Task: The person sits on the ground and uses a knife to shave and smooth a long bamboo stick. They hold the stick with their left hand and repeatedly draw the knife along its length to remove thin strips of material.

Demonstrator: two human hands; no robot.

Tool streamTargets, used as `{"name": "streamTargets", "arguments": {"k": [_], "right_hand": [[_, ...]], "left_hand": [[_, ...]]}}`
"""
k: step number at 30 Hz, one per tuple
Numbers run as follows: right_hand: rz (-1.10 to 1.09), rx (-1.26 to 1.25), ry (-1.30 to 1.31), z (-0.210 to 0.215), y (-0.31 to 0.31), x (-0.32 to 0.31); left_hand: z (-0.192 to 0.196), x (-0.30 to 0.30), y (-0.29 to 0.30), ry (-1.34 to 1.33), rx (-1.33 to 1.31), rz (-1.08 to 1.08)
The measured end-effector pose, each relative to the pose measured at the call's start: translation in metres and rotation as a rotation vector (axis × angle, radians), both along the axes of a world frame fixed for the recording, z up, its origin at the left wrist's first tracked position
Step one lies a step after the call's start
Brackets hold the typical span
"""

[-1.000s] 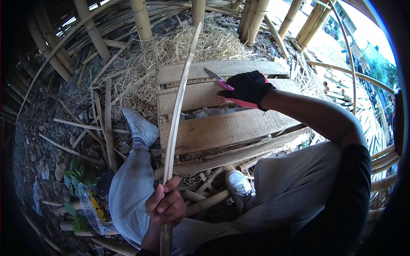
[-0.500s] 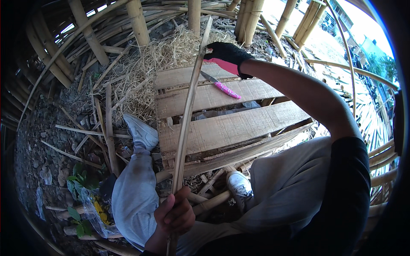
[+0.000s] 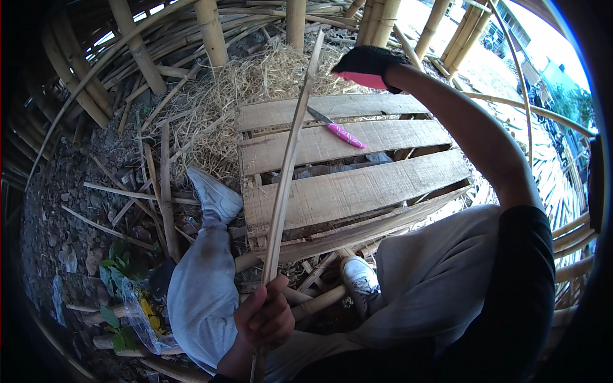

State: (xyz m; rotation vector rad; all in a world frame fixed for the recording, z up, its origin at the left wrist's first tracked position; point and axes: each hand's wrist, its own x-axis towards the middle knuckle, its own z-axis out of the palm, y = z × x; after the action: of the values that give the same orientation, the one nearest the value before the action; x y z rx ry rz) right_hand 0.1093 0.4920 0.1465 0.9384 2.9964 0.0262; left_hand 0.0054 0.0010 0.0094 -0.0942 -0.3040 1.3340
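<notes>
Since a moment ago, our right hand (image 3: 367, 67) in its black glove with the pink palm has moved up and away from the pink-handled knife (image 3: 337, 130), out past the far edge of the wooden slat pallet (image 3: 357, 185). It is now up by the top end of the long thin bamboo strip (image 3: 287, 166). We cannot tell if the glove is touching the strip or how far its fingers are closed.

Our bare left hand (image 3: 265, 316) is closed tight around the bottom end of the bamboo strip, near our lap. The strip leans a little and runs from this hand up across the left side of the pallet to the heap of dry straw (image 3: 249, 89).

The knife lies flat by itself on the second board from the far edge, with its blade pointing to the far left corner.

Our legs in pale grey trousers (image 3: 198, 293) stretch out, with one white shoe (image 3: 216, 195) by the left edge of the pallet and one white shoe (image 3: 359, 276) by the near edge. Thick bamboo poles (image 3: 211, 29) stand behind the straw.
</notes>
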Motion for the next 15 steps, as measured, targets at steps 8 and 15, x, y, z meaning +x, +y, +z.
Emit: {"name": "streamTargets", "arguments": {"k": [8, 15], "right_hand": [[0.115, -1.223, -0.717, 0.017, -0.105, 0.015], [-0.623, -0.615, 0.509, 0.022, 0.009, 0.029]], "left_hand": [[-0.002, -0.018, 0.0, -0.119, -0.072, 0.154], [-0.007, -0.014, 0.003, -0.089, -0.071, 0.141]]}}
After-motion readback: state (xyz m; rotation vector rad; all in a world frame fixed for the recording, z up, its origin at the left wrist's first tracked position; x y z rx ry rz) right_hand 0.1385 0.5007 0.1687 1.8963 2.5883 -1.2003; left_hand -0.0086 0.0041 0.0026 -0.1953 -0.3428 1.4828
